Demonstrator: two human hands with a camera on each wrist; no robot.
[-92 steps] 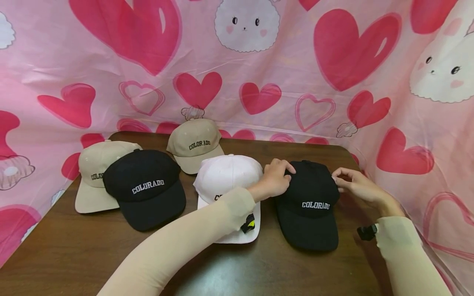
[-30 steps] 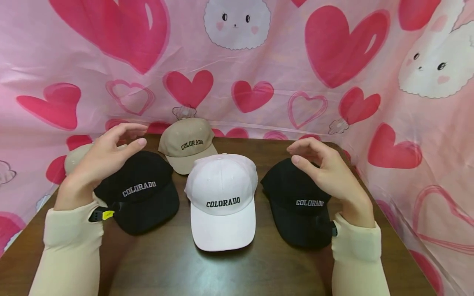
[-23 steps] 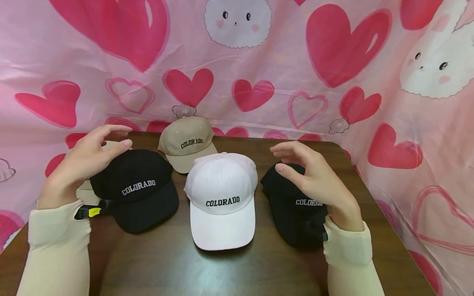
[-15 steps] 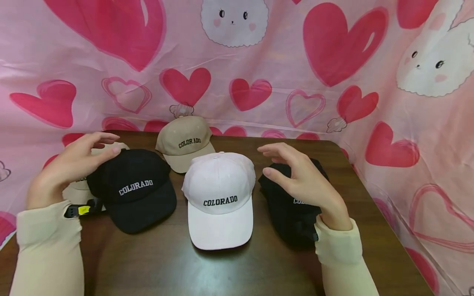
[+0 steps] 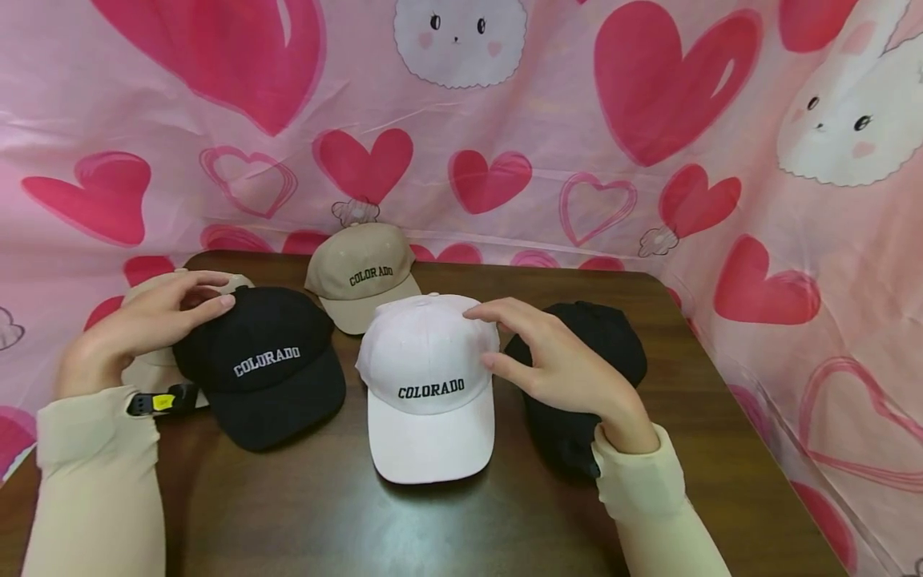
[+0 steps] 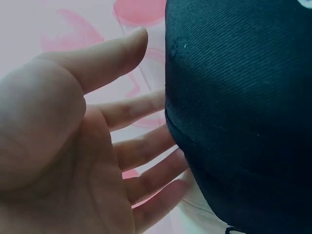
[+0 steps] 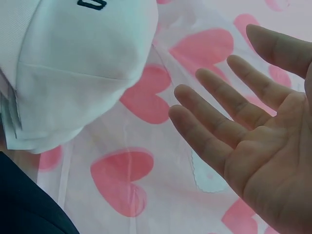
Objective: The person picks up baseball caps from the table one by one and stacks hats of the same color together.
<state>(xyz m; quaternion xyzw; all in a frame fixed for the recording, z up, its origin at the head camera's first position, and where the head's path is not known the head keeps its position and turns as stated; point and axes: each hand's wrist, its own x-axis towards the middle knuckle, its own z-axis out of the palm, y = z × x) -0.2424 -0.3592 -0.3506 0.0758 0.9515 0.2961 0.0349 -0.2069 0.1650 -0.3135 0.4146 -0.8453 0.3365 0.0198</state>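
Beside the crown of the left black cap (image 5: 263, 344), my left hand (image 5: 144, 324) hovers with loose fingers. In the left wrist view its fingertips reach behind that cap (image 6: 239, 112); whether they touch cannot be told. My right hand (image 5: 555, 361) is over the gap between the white cap (image 5: 433, 385) and the right black cap (image 5: 606, 340), whose lettering it hides. The right wrist view shows its fingers (image 7: 209, 136) spread, apart from the white cap (image 7: 87, 73). Neither hand holds anything. The three caps sit in a row, brims toward me.
Behind the row stands a beige cap (image 5: 364, 276) reading COLORADO. Another beige cap (image 5: 155, 365) is partly covered by the left black cap and my hand. The brown wooden table (image 5: 346, 513) backs onto a pink heart-print cloth (image 5: 541, 112).
Both hands left the right black cap and parted. The left hand moved across to the left black cap; the right hand drifted left toward the white cap. The caps stay in place.
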